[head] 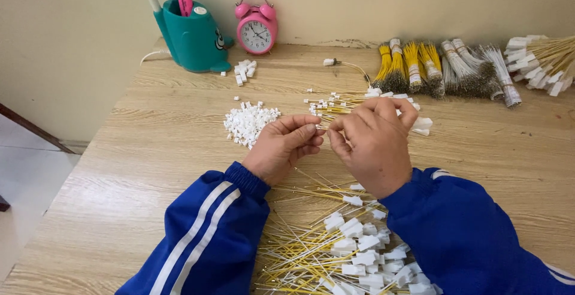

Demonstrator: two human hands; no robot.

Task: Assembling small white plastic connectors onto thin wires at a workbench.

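Note:
My left hand (284, 146) and my right hand (372, 141) meet fingertip to fingertip over the middle of the wooden table (150, 151). Between the pinched fingers is a small white plastic connector with a thin yellow wire; the hands hide most of it. A heap of small white connectors (248, 122) lies just left of my left hand. Loose yellow wires with white ends (341, 102) lie just beyond my fingers. A pile of yellow wires fitted with white connectors (335, 247) lies between my blue sleeves.
Bundles of yellow and white wires (443, 67) line the far right, with more connector-tipped wires (539, 58) at the corner. A teal pen holder (193, 37) and a pink alarm clock (256, 26) stand against the wall. A small cluster of connectors (244, 70) sits by the holder.

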